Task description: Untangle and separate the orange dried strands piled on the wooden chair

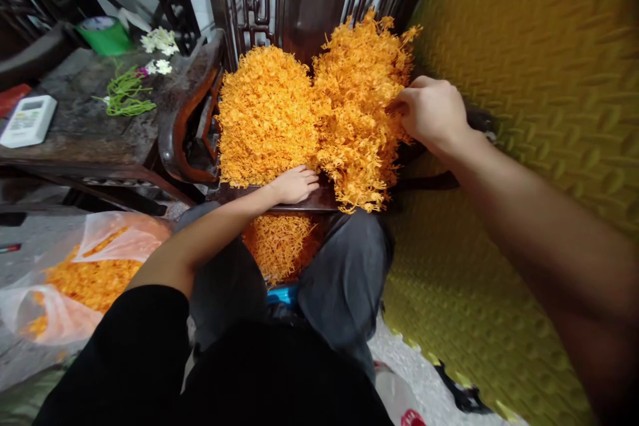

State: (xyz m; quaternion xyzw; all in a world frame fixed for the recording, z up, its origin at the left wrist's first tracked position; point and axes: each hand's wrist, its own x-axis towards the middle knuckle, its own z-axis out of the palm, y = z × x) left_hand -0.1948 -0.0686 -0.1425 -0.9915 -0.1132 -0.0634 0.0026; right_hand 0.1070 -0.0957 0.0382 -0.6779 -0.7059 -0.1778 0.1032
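Observation:
Two heaped masses of orange flowers stand side by side on a dark wooden chair seat [229, 194]. The left heap [267, 113] is dense and rounded; the right heap [362, 106] is looser and hangs over the seat's front edge. My right hand [432, 110] is at the right side of the right heap, fingers bent together against the flowers; its fingertips and whatever they pinch are hidden. My left hand [295, 185] lies palm down on the seat's front edge, below the left heap, its fingers stretched out.
More orange strands [279, 246] lie below the seat between my knees. An open plastic bag [114, 236] of orange flowers is at lower left. A side table [74, 140] bears green tape [106, 36], a white remote [30, 121], green stems and white flowers. A yellow textured mat [539, 80] stands right.

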